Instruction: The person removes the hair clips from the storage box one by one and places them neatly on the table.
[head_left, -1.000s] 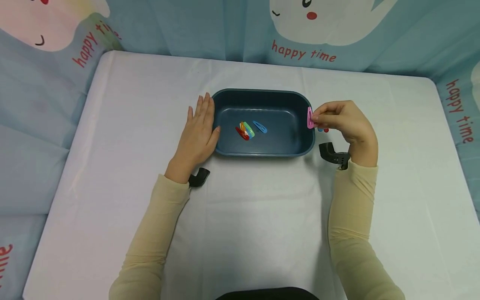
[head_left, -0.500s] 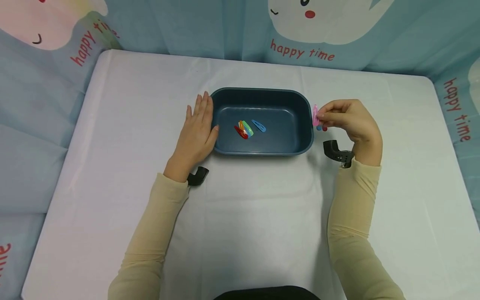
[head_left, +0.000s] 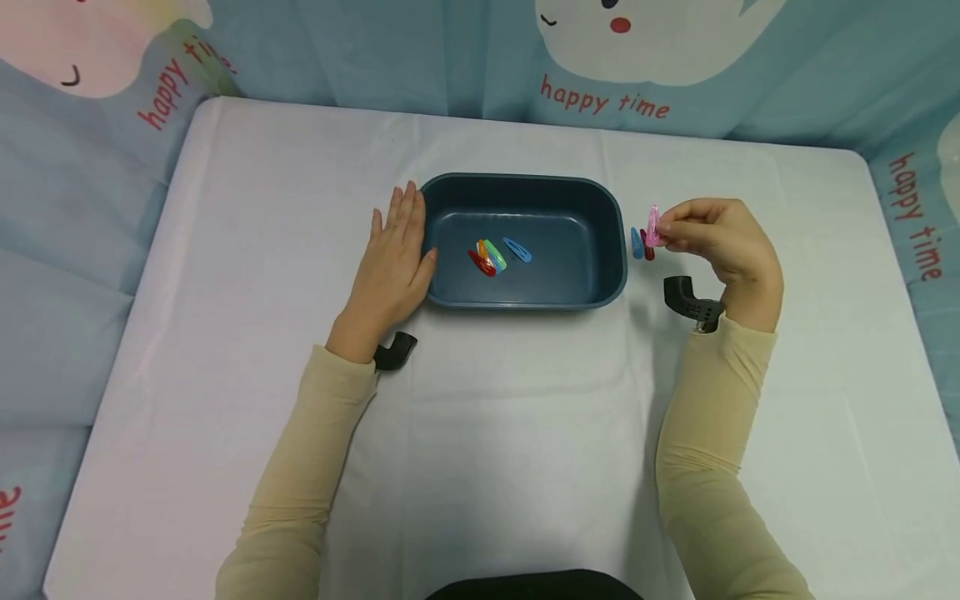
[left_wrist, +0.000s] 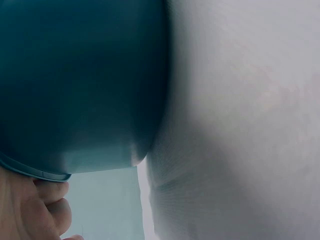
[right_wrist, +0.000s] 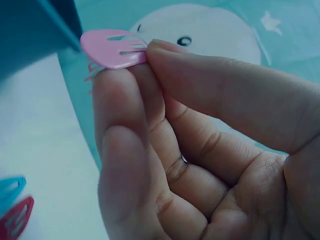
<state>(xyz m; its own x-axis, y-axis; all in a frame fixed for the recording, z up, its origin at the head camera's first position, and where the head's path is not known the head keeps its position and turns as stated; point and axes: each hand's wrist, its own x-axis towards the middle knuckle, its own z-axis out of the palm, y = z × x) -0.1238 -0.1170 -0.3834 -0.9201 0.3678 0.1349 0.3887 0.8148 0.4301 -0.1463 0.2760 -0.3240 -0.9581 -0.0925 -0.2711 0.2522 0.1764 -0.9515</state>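
Note:
The right hand [head_left: 726, 242] pinches a pink hair clip [head_left: 652, 226] between thumb and fingers, right of the dark blue tray [head_left: 528, 305]. The right wrist view shows the pink clip [right_wrist: 112, 49] at the fingertips. Beside it on the cloth lie a blue clip [head_left: 637, 243] and a red clip [head_left: 648, 248], the red one partly hidden. With fingers straight, the left hand [head_left: 386, 271] rests against the tray's left rim. Inside the tray are a blue clip [head_left: 517, 250] and a small group of red, orange, green and blue clips [head_left: 489, 258].
A white cloth [head_left: 510, 433] covers the table. Light blue printed curtains [head_left: 390, 58] hang behind and at both sides. Black wrist mounts [head_left: 395, 352] sit at both wrists. A dark rounded shape [head_left: 536, 586] shows at the bottom edge.
The right hand has moved right from the tray's right rim with the pink clip, uncovering more of the blue and red clips on the cloth. The left hand keeps its place on the tray.

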